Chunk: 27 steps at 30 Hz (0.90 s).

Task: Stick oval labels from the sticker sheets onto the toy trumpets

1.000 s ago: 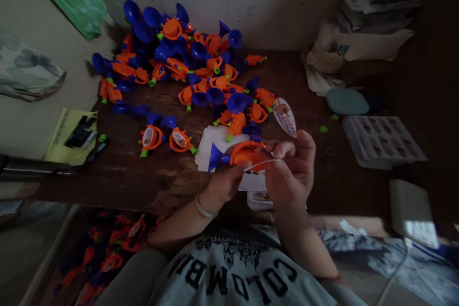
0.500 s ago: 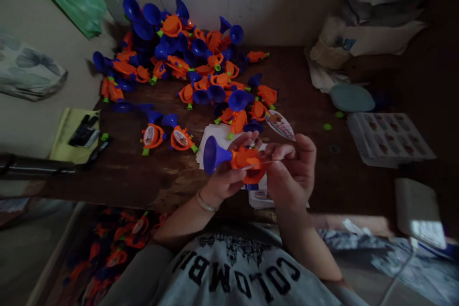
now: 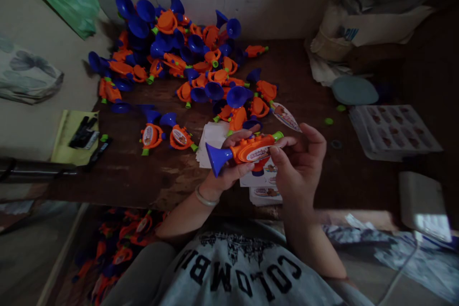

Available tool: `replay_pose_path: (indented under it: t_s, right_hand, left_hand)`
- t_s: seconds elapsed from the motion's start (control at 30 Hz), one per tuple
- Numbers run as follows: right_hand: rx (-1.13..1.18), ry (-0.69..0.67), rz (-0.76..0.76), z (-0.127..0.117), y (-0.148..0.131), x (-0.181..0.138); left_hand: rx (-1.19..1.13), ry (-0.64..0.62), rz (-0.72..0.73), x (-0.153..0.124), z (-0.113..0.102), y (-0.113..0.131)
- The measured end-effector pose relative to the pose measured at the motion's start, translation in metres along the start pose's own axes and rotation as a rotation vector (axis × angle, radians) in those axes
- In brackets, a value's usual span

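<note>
My left hand [image 3: 229,176] holds a toy trumpet [image 3: 242,153], orange with a blue bell and a green mouthpiece, its bell pointing left. An oval printed sticker [image 3: 257,154] lies against the trumpet's orange side. The thumb and index finger of my right hand [image 3: 299,165] are closed at the sticker's right end, against the trumpet. Whether that end is pressed flat I cannot tell. A second oval sticker [image 3: 286,116] shows just beyond my right fingers, seemingly at a fingertip. Under my hands are printed sticker sheets [image 3: 265,195] and white paper [image 3: 211,136].
Toy trumpets [image 3: 172,60] are heaped at the back of the table. Two stickered trumpets [image 3: 150,136] lie to the left, near black markers [image 3: 84,131] on a yellow pad. Sticker sheets [image 3: 394,129] and a light blue lid [image 3: 355,90] sit right. More trumpets [image 3: 122,248] lie below the table edge.
The sticker, held edge-on between my right fingers before, now lies against the trumpet's side. The trumpet has turned so its oval side faces up toward me and its mouthpiece shows.
</note>
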State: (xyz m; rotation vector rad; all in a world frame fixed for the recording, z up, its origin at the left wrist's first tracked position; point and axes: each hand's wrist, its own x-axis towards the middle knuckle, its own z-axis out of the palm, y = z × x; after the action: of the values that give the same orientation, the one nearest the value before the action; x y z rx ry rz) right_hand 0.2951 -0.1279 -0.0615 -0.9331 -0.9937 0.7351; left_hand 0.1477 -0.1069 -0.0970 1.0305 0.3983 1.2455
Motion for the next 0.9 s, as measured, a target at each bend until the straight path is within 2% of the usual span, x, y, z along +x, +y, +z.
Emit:
replay_pose_path:
  t_s: [0.13, 0.37, 0.6, 0.9]
  right_hand:
    - [-0.015, 0.009, 0.027, 0.001, -0.002, -0.002]
    - [-0.003, 0.030, 0.030, 0.003, -0.002, -0.003]
    - [0.005, 0.058, 0.004, 0.005, -0.003, -0.003]
    - [0.009, 0.053, 0.000, 0.005, -0.006, -0.003]
  left_hand:
    - [0.059, -0.010, 0.023, 0.000, 0.003, 0.003]
    - [0.066, 0.046, 0.009, 0.001, 0.010, 0.004]
    - [0.065, 0.023, 0.043, 0.002, 0.013, 0.003]
    - [0.077, 0.060, 0.055, 0.002, 0.018, 0.006]
